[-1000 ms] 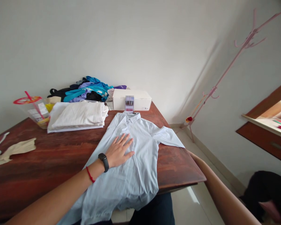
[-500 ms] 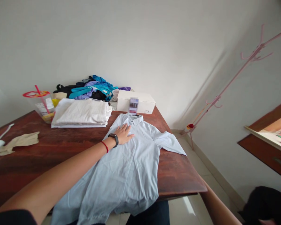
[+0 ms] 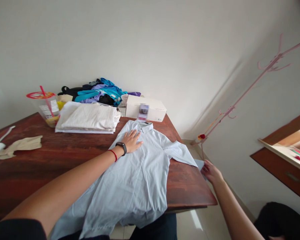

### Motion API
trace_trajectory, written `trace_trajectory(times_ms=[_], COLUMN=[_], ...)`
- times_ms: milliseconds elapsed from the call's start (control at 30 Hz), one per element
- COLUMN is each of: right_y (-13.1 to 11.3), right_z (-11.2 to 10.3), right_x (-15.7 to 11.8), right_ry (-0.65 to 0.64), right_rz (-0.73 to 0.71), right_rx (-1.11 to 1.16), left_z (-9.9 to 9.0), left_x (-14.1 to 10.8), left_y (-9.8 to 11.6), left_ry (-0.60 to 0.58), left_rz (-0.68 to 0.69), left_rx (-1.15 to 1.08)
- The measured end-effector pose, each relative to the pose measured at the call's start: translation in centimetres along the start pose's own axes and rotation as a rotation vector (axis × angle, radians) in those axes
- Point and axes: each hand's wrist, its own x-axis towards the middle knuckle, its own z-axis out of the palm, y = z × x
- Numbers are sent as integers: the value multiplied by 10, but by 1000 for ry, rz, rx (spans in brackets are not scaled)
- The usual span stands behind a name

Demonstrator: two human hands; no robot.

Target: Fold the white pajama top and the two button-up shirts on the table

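A light blue-grey collared shirt lies spread over the wooden table, its lower part hanging over the near edge. My left hand, with a black wristband, rests flat on the shirt's upper front below the collar, fingers spread. Past the table's right edge, by the cuff of the short sleeve, my right hand pinches a pale flat thing. Most of that thing is hidden behind the sleeve and table edge, so its kind is unclear.
On the wooden table stand a folded white cloth stack, a plastic cup, a white box and a clothes pile. A beige scrap lies left. A pink coat rack leans rightward.
My right hand has come up from below the table's right edge and now shows with a pale flat thing in its fingers. My left hand and the shirt stay in place.
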Motion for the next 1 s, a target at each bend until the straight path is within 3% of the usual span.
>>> trace_trajectory(times_ms=[67,133,200,267,333,433,500,567,633,733,867,1000], right_y=[-33,-70,-103,-123,-127,-107,-86,-68,-59,-64,-85,-99], right_z=[0,9,28,53,81,118,136,146,148,137,119,121], right_x=[10,-1,-36,-88,-143,-206,-229,-240,-243,-236,-194,-122], right_ry=[143,255,182,83,-143,-682,-922,-1060,-1122,-1102,-823,-538], right_rz=[-56,-225,-487,-719,-896,-1131,-1190,-1205,-1185,-1080,-937,-775], right_rx=[94,268,331,197,-62,-319,-436,-516,-544,-500,-424,-480], left_z=[-6,-17,-33,-52,-72,-98,-110,-115,-114,-108,-109,-125], left_x=[-2,-4,-9,-19,-37,-78,-110,-137,-155,-164,-161,-165], left_y=[3,9,15,24,33,46,51,52,49,41,43,56], left_ry=[27,62,88,76,-12,-292,-574,-679,-610,-535,-531,-495], left_rz=[-4,-2,7,22,24,-29,-198,-353,-435,-411,-341,-279], left_rx=[-50,-124,-228,-359,-525,-886,-1292,-1457,-1405,-1263,-1157,-1233])
